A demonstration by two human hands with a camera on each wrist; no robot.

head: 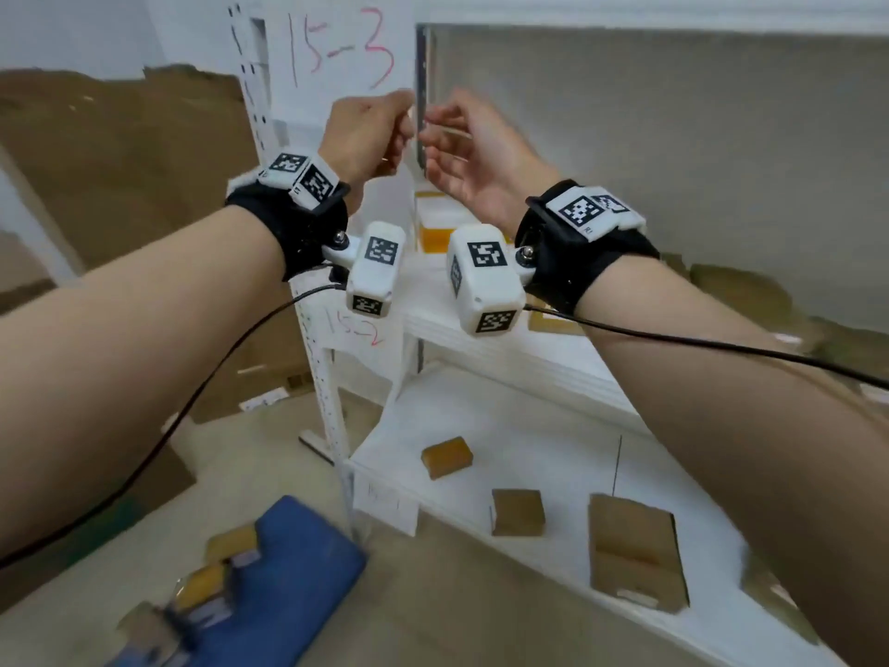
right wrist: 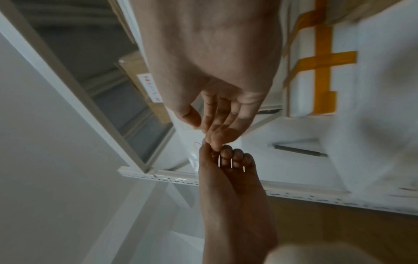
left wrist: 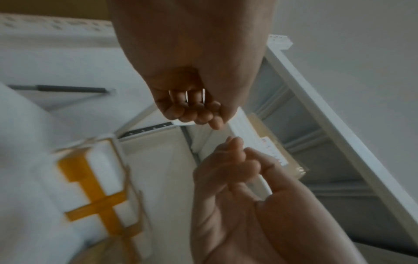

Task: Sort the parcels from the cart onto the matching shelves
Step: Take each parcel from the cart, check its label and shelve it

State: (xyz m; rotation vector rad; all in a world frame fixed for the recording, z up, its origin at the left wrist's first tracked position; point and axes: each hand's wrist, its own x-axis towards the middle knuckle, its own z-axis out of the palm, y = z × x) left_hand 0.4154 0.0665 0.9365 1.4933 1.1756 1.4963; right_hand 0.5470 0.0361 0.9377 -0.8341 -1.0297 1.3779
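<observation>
Head view: left hand (head: 370, 132) and right hand (head: 474, 146) are raised just above the white parcel with orange tape (head: 435, 223), fingertips almost meeting, no parcel in either. That parcel sits on the middle shelf (head: 505, 339). Below it, three brown parcels (head: 446, 457) lie on the lower shelf. Further below and to its left, the blue cart (head: 298, 560) holds more, blurred.

Left wrist view: the left hand (left wrist: 192, 100) has its fingers curled tight. Can't tell if they pinch something small. The right hand (left wrist: 237, 178) is loosely curled and empty. The white parcel (left wrist: 101, 169) is beside both.

Right wrist view: the right hand (right wrist: 221, 107) is relaxed, its fingertips touching the left hand (right wrist: 226, 169). The white parcel (right wrist: 321, 71) is off to the side.

Handling, my read: small cardboard boxes, light and stiff, tape faces slick (grip across bare card sides, not tape). One hand is enough for the small ones, two for the flat brown one.
</observation>
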